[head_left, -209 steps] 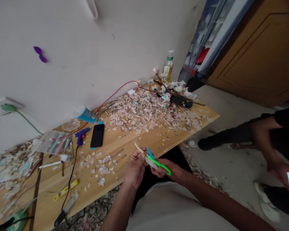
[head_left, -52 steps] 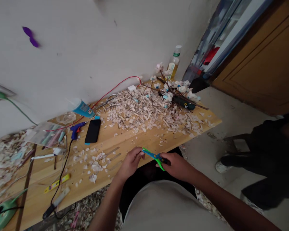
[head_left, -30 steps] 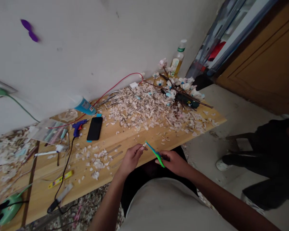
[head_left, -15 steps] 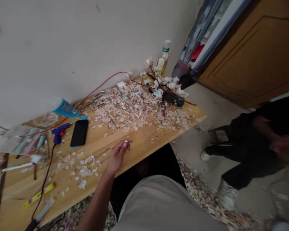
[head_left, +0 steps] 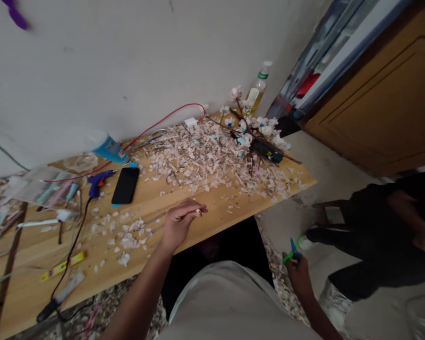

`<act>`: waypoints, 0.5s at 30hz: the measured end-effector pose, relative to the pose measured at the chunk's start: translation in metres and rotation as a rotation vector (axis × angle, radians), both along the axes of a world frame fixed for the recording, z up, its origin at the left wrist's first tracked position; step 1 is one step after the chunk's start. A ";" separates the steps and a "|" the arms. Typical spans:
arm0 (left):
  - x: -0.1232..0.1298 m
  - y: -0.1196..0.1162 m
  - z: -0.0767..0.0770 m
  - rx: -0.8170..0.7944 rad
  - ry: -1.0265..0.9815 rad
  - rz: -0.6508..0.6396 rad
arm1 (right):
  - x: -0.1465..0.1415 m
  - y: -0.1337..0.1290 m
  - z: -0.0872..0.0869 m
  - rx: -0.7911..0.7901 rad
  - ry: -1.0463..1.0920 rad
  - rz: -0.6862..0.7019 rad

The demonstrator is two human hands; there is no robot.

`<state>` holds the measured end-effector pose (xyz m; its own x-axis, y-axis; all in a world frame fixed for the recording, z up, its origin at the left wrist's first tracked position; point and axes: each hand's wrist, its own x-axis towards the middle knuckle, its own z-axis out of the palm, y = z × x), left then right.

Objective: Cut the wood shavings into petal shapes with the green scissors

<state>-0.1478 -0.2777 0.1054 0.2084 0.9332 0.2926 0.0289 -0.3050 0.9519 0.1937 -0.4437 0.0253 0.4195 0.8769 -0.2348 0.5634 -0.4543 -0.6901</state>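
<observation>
at mid-frame our left hand (head_left: pixel 180 221) pinches a small, pale, stubby piece (head_left: pixel 198 212) over the wooden table (head_left: pixel 150 200); at lower right our right hand (head_left: pixel 299 274) grips blue-and-green scissors (head_left: pixel 293 251). we think a light pinch and outward blades suit best, with thin, ragged flakes (head_left: pixel 198 163) heaped at upper centre.

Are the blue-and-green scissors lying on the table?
No, the right hand holds the blue-and-green scissors out past the edge of the table.
</observation>
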 end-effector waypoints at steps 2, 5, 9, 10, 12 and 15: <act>-0.003 -0.002 -0.001 0.028 0.043 0.020 | 0.002 0.020 -0.011 0.056 0.035 -0.058; -0.010 -0.006 -0.003 0.096 0.152 0.041 | -0.014 0.060 0.017 0.114 -0.031 0.250; -0.022 -0.015 -0.002 0.233 0.382 0.081 | -0.066 0.087 0.102 -0.053 -0.017 0.781; -0.024 -0.017 -0.001 0.266 0.432 0.093 | -0.079 0.089 0.119 -0.094 -0.031 0.866; -0.028 -0.022 0.001 0.318 0.504 0.117 | -0.101 0.090 0.141 -0.069 -0.129 0.957; -0.030 -0.027 0.005 0.358 0.568 0.131 | -0.120 0.094 0.145 -0.020 -0.258 0.986</act>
